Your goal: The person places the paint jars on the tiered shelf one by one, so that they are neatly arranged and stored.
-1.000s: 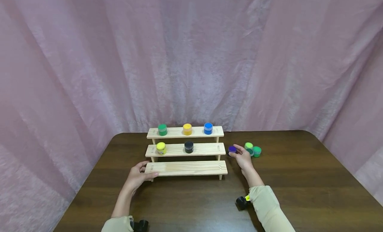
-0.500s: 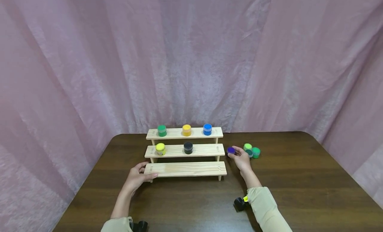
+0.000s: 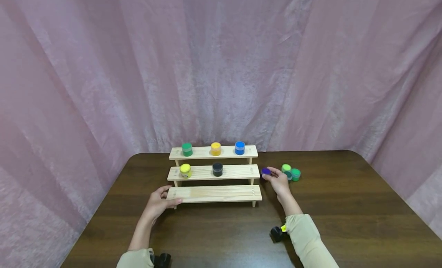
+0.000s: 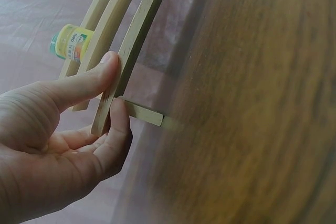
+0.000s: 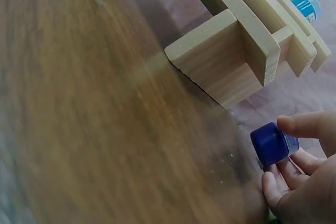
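A three-tier wooden display stand point(image 3: 221, 194) stands on the table. At the left end of its lowest shelf, my left hand point(image 3: 157, 202) grips the board point(image 4: 137, 38), thumb on one face and fingers on the other. To the right of the stand, my right hand point(image 3: 279, 183) pinches a small purple paint jar point(image 3: 265, 171) between thumb and fingers. In the right wrist view the jar's lid point(image 5: 269, 144) faces the camera, close to the table. Beside that hand sit a light green jar point(image 3: 286, 167), a green jar point(image 3: 296, 174) and a dark green jar point(image 3: 287, 176).
The top shelf carries a green jar point(image 3: 187, 149), an orange-yellow jar point(image 3: 215, 149) and a blue jar point(image 3: 239, 148). On the middle shelf are a yellow jar point(image 3: 185, 171) and a black jar point(image 3: 217, 169). A pink curtain point(image 3: 221, 68) hangs behind the brown table point(image 3: 345, 206).
My right hand has shifted slightly left with the purple paint jar, away from the green jars. The left hand keeps its grip on the stand.
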Action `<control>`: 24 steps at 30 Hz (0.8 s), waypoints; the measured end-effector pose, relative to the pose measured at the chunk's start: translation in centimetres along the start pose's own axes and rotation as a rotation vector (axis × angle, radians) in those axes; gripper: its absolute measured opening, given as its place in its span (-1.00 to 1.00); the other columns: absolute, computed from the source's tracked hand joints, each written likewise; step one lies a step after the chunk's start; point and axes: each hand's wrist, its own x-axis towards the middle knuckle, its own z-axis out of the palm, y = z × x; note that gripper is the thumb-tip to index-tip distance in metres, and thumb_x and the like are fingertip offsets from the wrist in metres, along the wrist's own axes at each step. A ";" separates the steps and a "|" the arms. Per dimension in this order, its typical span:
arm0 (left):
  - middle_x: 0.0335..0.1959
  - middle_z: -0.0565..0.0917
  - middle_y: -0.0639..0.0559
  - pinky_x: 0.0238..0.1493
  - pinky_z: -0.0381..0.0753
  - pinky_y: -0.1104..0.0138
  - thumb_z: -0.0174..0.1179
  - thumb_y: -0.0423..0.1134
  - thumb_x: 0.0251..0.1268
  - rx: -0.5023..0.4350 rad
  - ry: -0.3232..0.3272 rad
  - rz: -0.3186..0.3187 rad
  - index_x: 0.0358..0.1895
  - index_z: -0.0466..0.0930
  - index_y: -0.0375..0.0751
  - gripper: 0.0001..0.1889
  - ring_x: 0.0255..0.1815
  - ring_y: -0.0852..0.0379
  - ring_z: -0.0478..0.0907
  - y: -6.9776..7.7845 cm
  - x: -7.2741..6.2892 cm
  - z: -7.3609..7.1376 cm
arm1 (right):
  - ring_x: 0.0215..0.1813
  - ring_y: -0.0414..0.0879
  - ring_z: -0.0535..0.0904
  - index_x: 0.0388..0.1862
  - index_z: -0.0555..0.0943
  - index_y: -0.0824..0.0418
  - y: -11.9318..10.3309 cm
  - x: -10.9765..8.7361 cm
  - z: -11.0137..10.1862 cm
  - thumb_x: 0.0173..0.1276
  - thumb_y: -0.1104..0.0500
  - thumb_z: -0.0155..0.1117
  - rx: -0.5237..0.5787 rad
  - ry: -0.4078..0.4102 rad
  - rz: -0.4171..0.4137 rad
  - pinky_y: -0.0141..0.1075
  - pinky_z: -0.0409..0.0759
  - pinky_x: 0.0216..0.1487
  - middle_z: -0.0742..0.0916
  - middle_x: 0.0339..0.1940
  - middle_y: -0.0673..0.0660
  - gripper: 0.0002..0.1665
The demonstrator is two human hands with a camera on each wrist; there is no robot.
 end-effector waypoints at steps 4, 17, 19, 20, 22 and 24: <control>-0.24 0.60 -0.18 -0.33 0.62 0.37 0.43 -0.38 0.06 0.002 0.000 0.001 0.39 0.18 -0.51 -0.16 -0.47 0.17 0.60 -0.1 0.0 0.0 | 0.36 0.18 0.41 0.36 0.37 0.40 -0.4 -0.1 -0.1 0.35 0.27 0.24 0.000 -0.010 0.007 -0.40 0.45 0.16 0.47 0.35 0.44 -0.38; -0.27 0.61 -0.16 -0.35 0.61 0.41 0.41 -0.41 0.07 -0.009 -0.002 0.005 0.39 0.17 -0.53 -0.18 -0.48 0.19 0.60 0.1 0.0 0.0 | 0.05 -0.21 0.50 0.39 0.36 0.34 -2.0 -0.3 -1.3 0.37 0.21 0.24 0.033 -0.013 0.021 -0.49 0.50 0.03 0.48 0.34 0.35 -0.36; -0.26 0.60 -0.16 -0.35 0.60 0.42 0.41 -0.41 0.07 -0.007 -0.002 0.003 0.40 0.17 -0.53 -0.17 -0.48 0.20 0.60 0.2 -0.1 0.0 | 0.10 -0.20 0.49 0.41 0.33 0.34 -2.4 -0.4 -1.4 0.39 0.20 0.22 0.039 -0.027 0.019 -0.46 0.50 0.13 0.46 0.35 0.34 -0.35; -0.26 0.60 -0.16 -0.35 0.60 0.42 0.41 -0.40 0.07 -0.004 -0.002 0.002 0.40 0.17 -0.53 -0.17 -0.48 0.20 0.60 0.2 -0.1 0.0 | 0.13 -0.17 0.49 0.41 0.32 0.34 -2.5 -0.5 -1.5 0.39 0.21 0.22 0.046 -0.033 0.017 -0.46 0.50 0.15 0.46 0.36 0.33 -0.35; -0.25 0.61 -0.16 -0.34 0.59 0.42 0.41 -0.40 0.07 0.000 -0.003 -0.001 0.40 0.17 -0.53 -0.17 -0.47 0.19 0.60 0.2 -0.1 0.0 | 0.17 -0.14 0.48 0.42 0.32 0.34 -2.9 -0.6 -1.5 0.40 0.22 0.21 0.058 -0.039 0.008 -0.50 0.51 0.14 0.48 0.33 0.32 -0.36; -0.25 0.61 -0.16 -0.34 0.59 0.42 0.41 -0.39 0.07 0.010 -0.003 -0.003 0.40 0.17 -0.53 -0.17 -0.47 0.19 0.60 0.2 -0.2 0.0 | 0.12 -0.18 0.50 0.41 0.32 0.35 -3.1 -0.7 -1.6 0.39 0.23 0.22 0.066 -0.038 -0.007 -0.59 0.51 0.05 0.51 0.28 0.28 -0.35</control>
